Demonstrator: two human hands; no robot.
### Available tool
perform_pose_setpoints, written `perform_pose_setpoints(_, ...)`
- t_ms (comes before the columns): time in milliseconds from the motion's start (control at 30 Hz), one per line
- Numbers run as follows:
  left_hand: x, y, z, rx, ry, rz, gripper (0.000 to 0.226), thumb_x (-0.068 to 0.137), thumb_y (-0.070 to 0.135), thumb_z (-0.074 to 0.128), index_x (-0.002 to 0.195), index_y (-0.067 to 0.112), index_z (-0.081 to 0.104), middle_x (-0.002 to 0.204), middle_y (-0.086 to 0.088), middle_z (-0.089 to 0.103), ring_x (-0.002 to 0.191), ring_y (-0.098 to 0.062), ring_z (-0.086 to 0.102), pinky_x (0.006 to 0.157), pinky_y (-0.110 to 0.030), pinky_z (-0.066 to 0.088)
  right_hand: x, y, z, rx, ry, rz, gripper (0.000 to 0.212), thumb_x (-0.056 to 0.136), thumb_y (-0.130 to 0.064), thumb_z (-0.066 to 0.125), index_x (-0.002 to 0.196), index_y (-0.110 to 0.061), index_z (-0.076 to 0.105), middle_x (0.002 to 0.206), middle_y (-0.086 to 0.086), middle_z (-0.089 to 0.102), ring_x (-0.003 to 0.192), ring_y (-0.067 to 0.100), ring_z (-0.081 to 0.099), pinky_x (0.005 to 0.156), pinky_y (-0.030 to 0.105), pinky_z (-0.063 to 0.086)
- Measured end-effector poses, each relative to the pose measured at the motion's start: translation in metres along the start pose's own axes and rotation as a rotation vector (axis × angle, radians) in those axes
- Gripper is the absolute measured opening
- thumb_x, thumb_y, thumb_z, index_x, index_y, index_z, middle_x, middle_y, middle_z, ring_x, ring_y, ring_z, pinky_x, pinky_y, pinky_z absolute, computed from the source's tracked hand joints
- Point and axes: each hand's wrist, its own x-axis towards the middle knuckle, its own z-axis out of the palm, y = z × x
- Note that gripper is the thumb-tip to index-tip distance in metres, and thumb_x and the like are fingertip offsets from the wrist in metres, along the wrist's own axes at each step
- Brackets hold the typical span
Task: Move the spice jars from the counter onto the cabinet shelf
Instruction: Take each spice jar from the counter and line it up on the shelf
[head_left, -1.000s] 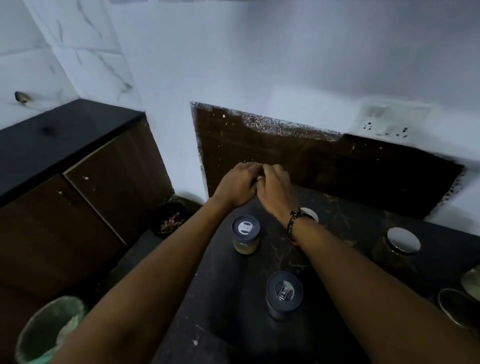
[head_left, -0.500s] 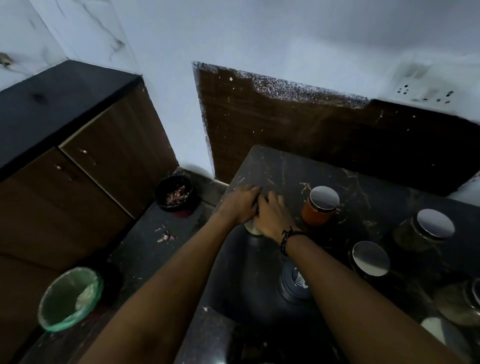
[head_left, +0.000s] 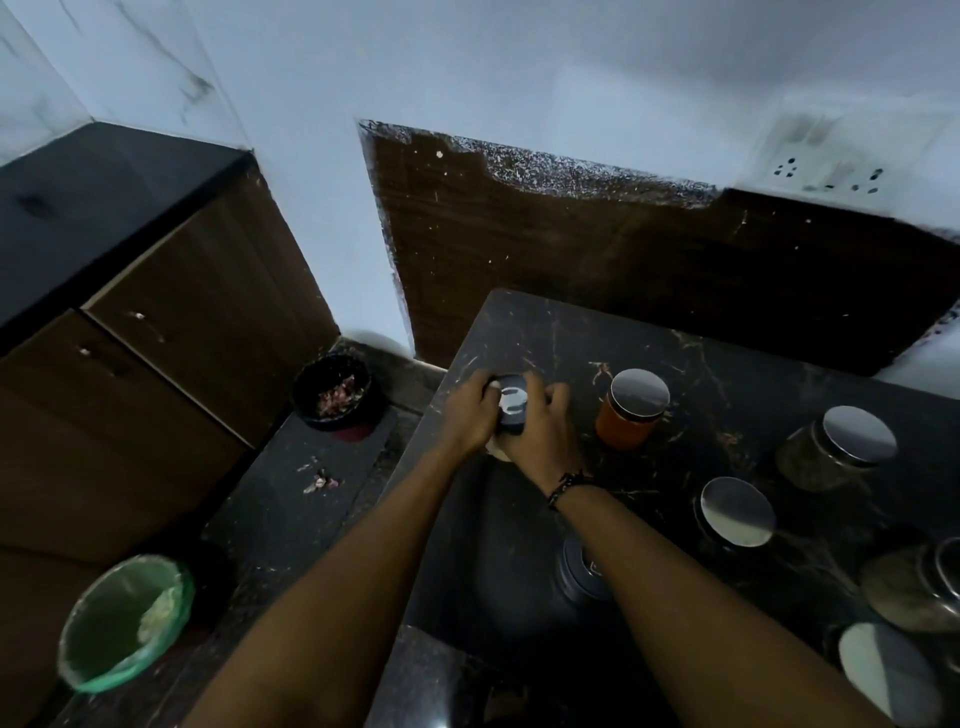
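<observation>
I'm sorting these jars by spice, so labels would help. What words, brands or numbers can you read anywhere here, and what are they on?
No text can be read.
Dark-lidded jar held between the left hand and right hand: white label on its lid, too blurred to read.
Second dark-lidded jar under the right forearm: pale mark on its lid, mostly hidden.
Orange jar and the other metal-lidded jars: no label shows.
Wall socket: no markings legible.

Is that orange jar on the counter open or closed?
Closed. The orange jar stands upright on the counter with its round silver lid seated flat on top, covering the mouth.
</observation>
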Motion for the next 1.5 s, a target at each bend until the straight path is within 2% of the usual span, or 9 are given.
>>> perform_pose_setpoints(133,0.005,0.02,-0.008,-0.2,0.152,-0.008,0.035,0.104,0.021,0.043,0.083,0.007,0.067,0.081,-0.009,0.066,0.073,-0.006,0.059,0.062,-0.022,0.044,0.003,0.002,-0.016,0.225,0.122,-0.044,0.088,0.069,-0.027,0.087,0.141,-0.013,0.039,0.139,0.012,0.038,0.125,0.026,0.048,0.096,0.025,0.044)
perform_pose_setpoints(267,0.013,0.034,-0.013,-0.313,0.191,-0.009,0.037,0.102,0.022,0.045,0.067,0.016,0.053,0.073,-0.007,0.056,0.074,-0.018,0.053,0.065,-0.032,0.04,0.005,-0.002,-0.034,0.415,0.238,-0.108,0.083,0.072,-0.013,0.078,0.145,-0.007,0.038,0.144,0.013,0.047,0.131,0.026,0.047,0.108,0.04,0.045)
perform_pose_setpoints(500,0.006,0.061,-0.017,-0.633,0.043,0.004,0.018,0.099,0.029,0.049,0.086,0.018,0.054,0.085,0.0,0.055,0.069,0.003,0.056,0.068,-0.028,0.046,0.009,-0.01,-0.056,0.688,0.283,-0.052,0.078,0.079,-0.026,0.047,0.153,-0.021,0.023,0.154,0.012,0.034,0.137,0.027,0.04,0.113,0.046,0.036)
perform_pose_setpoints(633,-0.004,0.074,-0.019,-0.858,-0.235,-0.018,0.041,0.098,0.041,0.048,0.114,0.007,0.063,0.105,-0.019,0.069,0.093,-0.025,0.067,0.082,-0.042,0.056,0.015,-0.019,-0.071,0.806,0.318,-0.039,0.072,0.076,-0.051,0.048,0.138,-0.015,0.038,0.129,0.006,0.05,0.113,0.022,0.054,0.093,0.037,0.047)
perform_pose_setpoints(800,-0.003,0.092,-0.025,-0.895,-0.271,-0.015,0.069,0.087,0.038,0.061,0.136,-0.005,0.039,0.119,-0.03,0.052,0.107,-0.036,0.058,0.098,-0.057,0.049,0.024,-0.022,-0.091,0.996,0.312,-0.007,0.047,0.084,-0.033,0.042,0.129,-0.021,0.048,0.118,-0.002,0.052,0.097,0.009,0.054,0.076,0.019,0.047)
perform_pose_setpoints(933,0.0,0.112,-0.028,-0.828,-0.298,0.058,0.059,0.083,0.031,0.067,0.131,0.015,0.035,0.115,-0.01,0.052,0.093,-0.02,0.064,0.074,-0.033,0.059,0.03,-0.022,-0.107,0.989,0.269,0.019,0.048,0.085,-0.035,0.037,0.131,-0.024,0.049,0.13,0.007,0.05,0.108,0.018,0.053,0.084,0.03,0.049)
perform_pose_setpoints(1200,0.01,0.142,-0.022,-0.818,-0.301,0.146,0.047,0.087,0.041,0.052,0.121,0.01,0.05,0.102,-0.006,0.056,0.089,-0.017,0.059,0.076,-0.033,0.051,0.029,-0.016,-0.131,0.9,0.299,0.006,0.027,0.084,-0.067,0.044,0.098,-0.049,0.06,0.103,-0.007,0.062,0.092,0.01,0.064,0.077,0.037,0.054)
perform_pose_setpoints(1300,0.017,0.153,-0.021,-0.824,-0.3,0.177,0.042,0.091,0.032,0.056,0.124,0.006,0.05,0.105,-0.01,0.056,0.089,-0.02,0.059,0.075,-0.033,0.05,0.029,-0.021,-0.146,0.917,0.327,0.011,0.033,0.082,-0.069,0.045,0.101,-0.046,0.061,0.105,-0.005,0.063,0.091,0.008,0.066,0.074,0.033,0.055)
perform_pose_setpoints(1500,0.024,0.21,-0.033,-0.894,-0.279,0.258,0.049,0.082,0.028,0.061,0.123,0.005,0.051,0.098,-0.008,0.061,0.079,-0.014,0.065,0.067,-0.025,0.054,0.036,-0.043,-0.2,0.922,0.391,-0.116,0.043,0.092,-0.054,0.038,0.118,-0.025,0.056,0.119,0.012,0.061,0.108,0.03,0.062,0.094,0.056,0.052)
